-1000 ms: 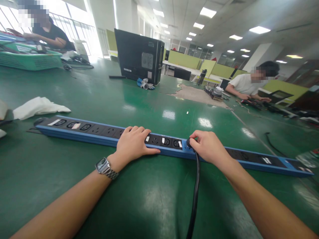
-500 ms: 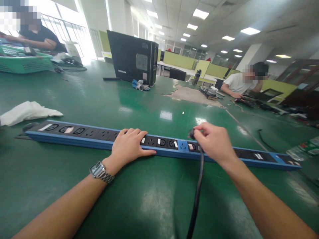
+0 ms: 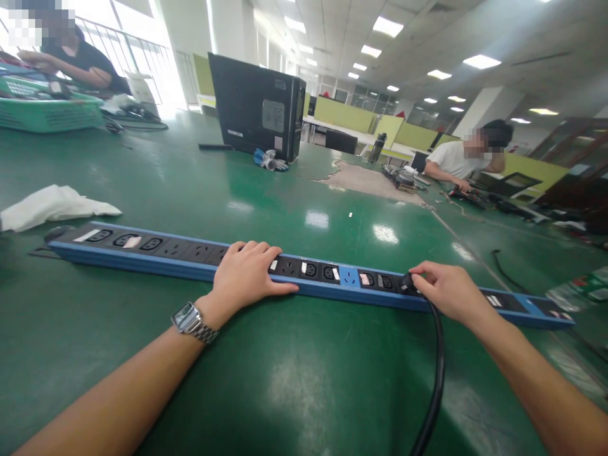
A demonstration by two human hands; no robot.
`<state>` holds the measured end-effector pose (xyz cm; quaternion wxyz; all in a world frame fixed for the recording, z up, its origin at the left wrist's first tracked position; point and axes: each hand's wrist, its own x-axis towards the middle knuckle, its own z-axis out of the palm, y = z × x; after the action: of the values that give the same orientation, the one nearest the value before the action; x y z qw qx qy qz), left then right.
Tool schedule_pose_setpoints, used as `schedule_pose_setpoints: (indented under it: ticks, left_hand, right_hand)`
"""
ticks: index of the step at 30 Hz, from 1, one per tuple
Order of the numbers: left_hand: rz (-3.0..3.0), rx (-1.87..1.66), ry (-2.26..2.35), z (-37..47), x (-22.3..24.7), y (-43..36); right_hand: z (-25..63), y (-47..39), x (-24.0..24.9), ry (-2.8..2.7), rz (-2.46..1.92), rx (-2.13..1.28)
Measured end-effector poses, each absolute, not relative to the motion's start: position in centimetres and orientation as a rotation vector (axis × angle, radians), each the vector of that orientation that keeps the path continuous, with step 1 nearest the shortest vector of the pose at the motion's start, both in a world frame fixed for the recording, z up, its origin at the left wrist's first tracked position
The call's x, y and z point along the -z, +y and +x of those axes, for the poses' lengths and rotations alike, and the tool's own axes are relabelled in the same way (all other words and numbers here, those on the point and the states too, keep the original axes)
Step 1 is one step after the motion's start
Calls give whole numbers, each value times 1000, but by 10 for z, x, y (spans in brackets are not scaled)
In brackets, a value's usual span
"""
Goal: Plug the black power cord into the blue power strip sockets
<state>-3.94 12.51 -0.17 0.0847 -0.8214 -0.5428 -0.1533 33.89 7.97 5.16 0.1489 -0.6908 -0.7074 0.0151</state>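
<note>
- Black cable (image 3: 439,367): bends from the plug across the near part of the green worktop (image 3: 304,373), running out of view below.
- Left wrist: metal-banded watch (image 3: 192,320).
- Left hand (image 3: 247,269): spread over the power strip, fingers across its top, thumb along its near side.
- Right hand (image 3: 449,288): thumb and fingers pinching the black plug (image 3: 407,283) at the strip's sockets, right of the blue socket panel (image 3: 349,277) (cannot tell whether it is seated).
- Blue-and-black power strip (image 3: 311,283): lies left to right across the worktop, well short of the far edge; some sockets carry pale labels.
- Toward the worktop's right side: clear plastic bottle (image 3: 579,288), beyond the strip's right end.
- Toward the left side: white cloth-like bundle (image 3: 61,208), just past the strip.
- Near the far edge: gloves (image 3: 270,159) beside a black computer tower (image 3: 256,107).
- Toward the far left corner: green basket (image 3: 52,116), with a dark-shirted person (image 3: 92,66) beyond.
- Far edge, rightward: white-shirted person (image 3: 453,159) leaning over parts.
</note>
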Motion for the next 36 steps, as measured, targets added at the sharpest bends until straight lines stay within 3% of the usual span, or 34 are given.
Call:
schedule_pose_setpoints:
  ticks: [12,17,23,36]
  left_hand:
    - [-2489,583,-1631,-42,1,125]
    - [-2488,633,-1601,-43,3,125]
    - [-2469,588,-1592,-41,2,122]
    - [-2434,630,-1570,-40,10,123]
  right_hand:
    - [327,77,-66,-2090,-1914,10]
    - [272,86,-85,-2012,-1785,-118]
    - [191,110,-68,-2186,-1660,-291]
    - [132,115,-70,-2220,-1745,-181]
